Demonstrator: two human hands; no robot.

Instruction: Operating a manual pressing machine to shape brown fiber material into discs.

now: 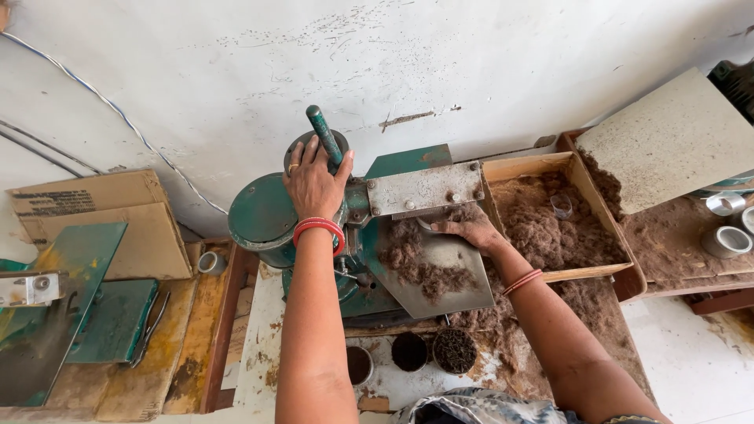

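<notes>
A green hand-operated machine [263,213] stands against the white wall. My left hand [314,182] rests on its round top with the fingers around the base of the green lever [325,136]. My right hand [470,230] lies flat on the machine's sloping metal tray [440,286], pressing into brown fibrous material [420,263] just under the grey metal plate [424,188]. Both wrists wear red bangles. Below the tray, three small round cups [409,351] sit in a row; the right one is filled with dark material.
A wooden box [585,184] heaped with brown fibre stands to the right, a glass cup [561,206] in it. Further right are a tilted board [675,137] and metal rings [726,241]. On the left are cardboard [98,216], a second green machine [67,306] and a tape roll [210,262].
</notes>
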